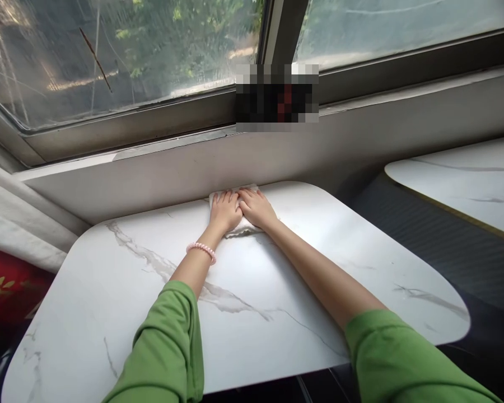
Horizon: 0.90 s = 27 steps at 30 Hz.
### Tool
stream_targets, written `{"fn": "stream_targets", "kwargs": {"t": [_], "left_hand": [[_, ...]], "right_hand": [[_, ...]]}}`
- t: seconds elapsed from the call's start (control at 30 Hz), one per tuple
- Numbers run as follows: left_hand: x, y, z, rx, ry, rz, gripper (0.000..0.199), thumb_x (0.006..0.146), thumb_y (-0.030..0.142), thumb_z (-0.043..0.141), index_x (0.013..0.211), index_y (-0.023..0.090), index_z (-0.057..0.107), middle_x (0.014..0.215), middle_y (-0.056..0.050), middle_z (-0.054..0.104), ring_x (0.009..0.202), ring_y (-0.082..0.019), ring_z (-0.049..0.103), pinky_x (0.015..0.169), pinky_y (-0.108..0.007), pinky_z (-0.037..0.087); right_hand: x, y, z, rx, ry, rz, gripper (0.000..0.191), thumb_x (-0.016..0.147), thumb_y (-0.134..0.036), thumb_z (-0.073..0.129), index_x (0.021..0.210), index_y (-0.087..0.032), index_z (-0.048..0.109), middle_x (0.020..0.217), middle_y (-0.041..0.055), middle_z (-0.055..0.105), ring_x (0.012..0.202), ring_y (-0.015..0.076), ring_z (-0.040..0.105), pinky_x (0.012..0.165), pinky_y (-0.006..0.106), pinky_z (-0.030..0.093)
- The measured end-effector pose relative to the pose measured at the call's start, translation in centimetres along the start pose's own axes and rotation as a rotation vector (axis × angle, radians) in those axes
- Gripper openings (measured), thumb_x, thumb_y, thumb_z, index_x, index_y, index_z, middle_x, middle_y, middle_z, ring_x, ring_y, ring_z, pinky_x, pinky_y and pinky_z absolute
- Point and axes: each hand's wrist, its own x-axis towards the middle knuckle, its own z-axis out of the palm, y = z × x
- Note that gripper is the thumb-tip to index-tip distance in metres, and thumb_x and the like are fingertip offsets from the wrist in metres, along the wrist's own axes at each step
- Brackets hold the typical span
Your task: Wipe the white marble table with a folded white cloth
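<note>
My left hand (225,211) lies flat on a folded white cloth (240,230) at the far edge of a marble-patterned table (134,313). Its fingers are spread and point toward the wall. My right hand (257,207) rests beside it on the same cloth, fingers stretched out and angled to the left. The two hands touch at the thumbs. Most of the cloth is covered by them; its edges show behind and in front. A pink beaded bracelet (201,252) circles my left wrist.
A pale wall (163,178) borders the table's far side, below a framed window (151,106). At the right is a second marble-patterned table (474,173) beside a dark ribbed surface (424,235). A white curtain (21,212) and a red item (8,285) are at the left.
</note>
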Motion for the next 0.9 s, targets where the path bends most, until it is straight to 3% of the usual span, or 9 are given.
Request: {"fn": "stream_targets", "kwargs": {"t": [0.37, 0.53, 0.7, 0.9], "left_hand": [[0.0, 0.1, 0.1, 0.035, -0.006, -0.024, 0.045, 0.095, 0.028, 0.027, 0.137, 0.019, 0.041, 0.151, -0.006, 0.034, 0.14, -0.021, 0.026, 0.116, -0.045, 0.012], [-1.1, 0.6, -0.3, 0.056, -0.043, -0.017, 0.048, 0.095, 0.028, 0.026, 0.141, 0.015, 0.037, 0.152, -0.008, 0.03, 0.141, -0.021, 0.022, 0.117, -0.046, 0.009], [-5.8, 2.4, -1.3, 0.073, -0.07, 0.005, 0.052, 0.095, 0.027, 0.025, 0.144, 0.011, 0.031, 0.154, -0.012, 0.025, 0.143, -0.024, 0.018, 0.116, -0.049, 0.009], [-14.4, 5.8, -3.2, 0.047, -0.119, 0.063, 0.057, 0.095, 0.031, 0.025, 0.146, 0.007, 0.026, 0.154, -0.015, 0.022, 0.143, -0.028, 0.014, 0.116, -0.052, 0.008]], "right_hand": [[0.1, 0.3, 0.1, -0.008, -0.016, -0.025, 0.049, 0.088, -0.021, 0.024, 0.129, -0.011, 0.05, 0.139, 0.0123, 0.05, 0.131, 0.0236, 0.039, 0.111, 0.046, 0.024], [-1.0, -0.1, -0.2, 0.003, -0.023, -0.017, 0.05, 0.088, -0.02, 0.025, 0.13, -0.01, 0.05, 0.14, 0.0133, 0.048, 0.132, 0.023, 0.039, 0.111, 0.046, 0.024], [-5.4, -1.3, -1.2, -0.059, -0.027, -0.054, 0.051, 0.089, -0.021, 0.026, 0.133, -0.009, 0.048, 0.143, 0.0142, 0.045, 0.135, 0.0245, 0.036, 0.11, 0.046, 0.028], [-14.3, -3.6, -2.9, -0.154, -0.015, -0.145, 0.053, 0.092, -0.024, 0.023, 0.137, -0.01, 0.046, 0.145, 0.0127, 0.044, 0.137, 0.0242, 0.034, 0.111, 0.046, 0.029]]}}
